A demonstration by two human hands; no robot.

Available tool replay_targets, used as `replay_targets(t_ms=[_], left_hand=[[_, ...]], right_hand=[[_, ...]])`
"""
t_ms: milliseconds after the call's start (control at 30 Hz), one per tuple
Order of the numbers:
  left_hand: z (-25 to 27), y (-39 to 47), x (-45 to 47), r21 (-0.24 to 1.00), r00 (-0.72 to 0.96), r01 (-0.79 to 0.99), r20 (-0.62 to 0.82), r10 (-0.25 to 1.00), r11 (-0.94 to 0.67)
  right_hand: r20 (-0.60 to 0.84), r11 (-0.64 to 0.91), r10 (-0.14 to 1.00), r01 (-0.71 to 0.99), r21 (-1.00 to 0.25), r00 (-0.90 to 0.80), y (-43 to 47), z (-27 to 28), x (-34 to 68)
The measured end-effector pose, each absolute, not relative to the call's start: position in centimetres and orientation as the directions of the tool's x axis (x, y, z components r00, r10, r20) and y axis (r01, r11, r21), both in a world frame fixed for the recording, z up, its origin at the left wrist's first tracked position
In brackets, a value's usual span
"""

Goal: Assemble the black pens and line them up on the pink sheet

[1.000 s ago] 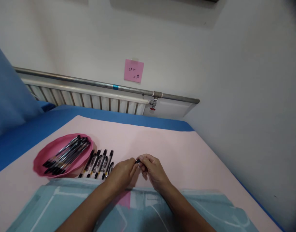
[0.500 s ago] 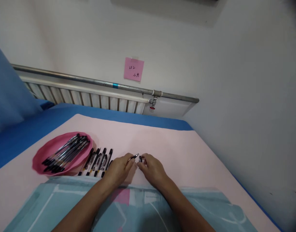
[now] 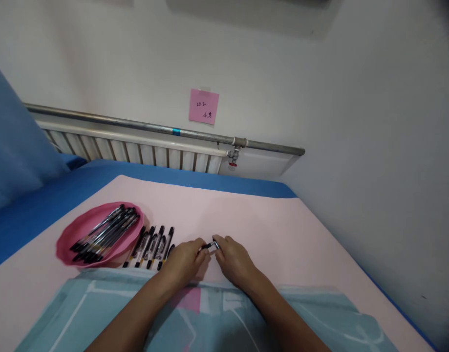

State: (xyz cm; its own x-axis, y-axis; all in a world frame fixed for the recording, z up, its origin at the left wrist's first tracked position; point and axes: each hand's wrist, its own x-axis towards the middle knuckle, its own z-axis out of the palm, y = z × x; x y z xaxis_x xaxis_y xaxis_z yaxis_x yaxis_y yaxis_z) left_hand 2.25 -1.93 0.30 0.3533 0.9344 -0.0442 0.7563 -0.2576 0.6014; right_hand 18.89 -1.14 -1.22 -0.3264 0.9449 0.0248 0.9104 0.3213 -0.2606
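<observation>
My left hand is closed around a gel pen, whose black grip and pale tip stick out towards the right. Opposite it, the fingers of my right hand pinch a small pen cap. Tip and cap meet or nearly touch; I cannot tell how far one is inside the other. Just left of my left hand, several pens and loose caps lie side by side on the pink sheet. The pen's rear end is hidden in my left hand.
A pink oval basket at the left holds a pile of black-tipped pens. Teal patterned fabric lies under my forearms. Behind the blue edge are a radiator, a metal pipe and a wall with a pink note.
The gap between the pen tip and the cap has closed as the two came together. The cap has turned in my right fingers. The whole view has shifted slightly.
</observation>
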Motion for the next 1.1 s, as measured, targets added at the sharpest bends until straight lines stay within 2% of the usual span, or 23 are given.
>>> replay_targets(t_ms=[200, 267, 333, 400, 467, 533, 600, 667, 967, 1100], left_hand=[[0.1, -1.9, 2.3, 0.569, 0.393, 0.770, -0.068, 0.917, -0.288], [0.0, -1.8, 2.3, 0.574, 0.384, 0.769, -0.065, 0.921, -0.281], [0.0, -1.8, 2.2, 0.583, 0.377, 0.764, -0.058, 0.925, -0.275], [0.0, -1.8, 2.2, 0.597, 0.375, 0.755, -0.053, 0.926, -0.272], [-0.1, -1.8, 2.2, 0.614, 0.373, 0.742, -0.045, 0.927, -0.269], [-0.1, -1.7, 2.2, 0.624, 0.366, 0.736, -0.038, 0.930, -0.264], [0.0, -1.7, 2.2, 0.631, 0.363, 0.732, -0.041, 0.931, -0.257], [0.0, -1.7, 2.2, 0.638, 0.363, 0.728, -0.047, 0.931, -0.252], [0.2, -1.8, 2.2, 0.648, 0.364, 0.720, -0.048, 0.930, -0.248], [0.1, -1.8, 2.2, 0.634, 0.352, 0.736, -0.057, 0.934, -0.238]], right_hand=[[0.029, 0.328, 0.942, 0.896, -0.298, -0.335, -0.8, -1.4, 19.0], [0.062, 0.322, 0.945, 0.875, -0.362, -0.322, -0.6, -1.5, 19.2], [0.099, 0.262, 0.964, 0.826, -0.500, -0.246, -0.4, -1.7, 19.5], [0.097, 0.146, 0.989, 0.695, -0.704, -0.110, -0.1, -1.8, 19.9], [0.041, 0.033, 0.999, 0.445, -0.895, 0.009, 0.2, -1.8, 20.0], [-0.026, -0.035, 0.998, 0.157, -0.987, 0.062, 0.3, -1.6, 19.9], [-0.065, -0.062, 0.995, -0.040, -0.997, 0.080, 0.3, -1.3, 19.7], [-0.088, -0.078, 0.993, -0.122, -0.989, 0.080, 0.1, -1.0, 19.4], [-0.063, -0.044, 0.993, -0.176, -0.983, 0.100, 0.0, -0.9, 19.2], [-0.081, -0.078, 0.997, -0.124, -0.989, 0.014, -0.2, -1.3, 19.0]])
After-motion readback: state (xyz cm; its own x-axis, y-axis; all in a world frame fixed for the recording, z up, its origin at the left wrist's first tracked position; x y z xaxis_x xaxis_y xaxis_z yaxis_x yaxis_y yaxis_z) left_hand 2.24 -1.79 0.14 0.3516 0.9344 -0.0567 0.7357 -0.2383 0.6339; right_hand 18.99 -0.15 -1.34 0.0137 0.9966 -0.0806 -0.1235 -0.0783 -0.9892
